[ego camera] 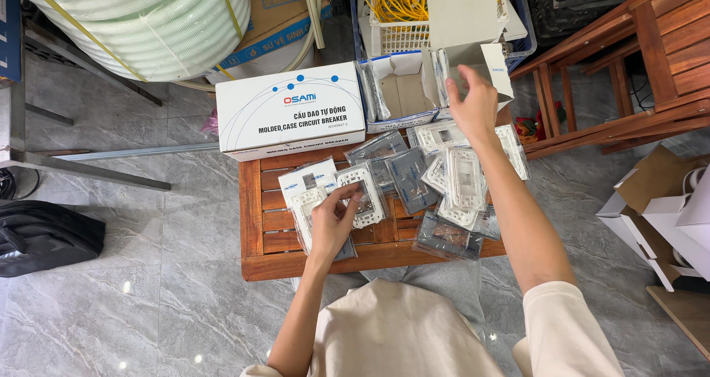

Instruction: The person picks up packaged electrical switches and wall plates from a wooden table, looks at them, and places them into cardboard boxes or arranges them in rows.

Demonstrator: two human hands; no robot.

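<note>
My left hand [334, 218] grips a white switch plate in a clear plastic bag [364, 194] over the near left part of a low wooden slatted table [262, 229]. More bagged plates [305, 192] lie beside it. My right hand [473, 105] reaches to the far side, fingers closed on a bagged plate [446, 70] standing in an open white carton [403, 89]. Between the hands lies a loose heap of several bagged white plates [462, 177] and grey ones [410, 177].
A large white printed box [292, 114] sits on the table's far left corner. Behind are a corrugated hose coil [140, 18], a basket with yellow cable [399, 4], wooden chairs [629, 74] at right, cardboard boxes [665, 207], and a black bag [41, 236] on the tiled floor.
</note>
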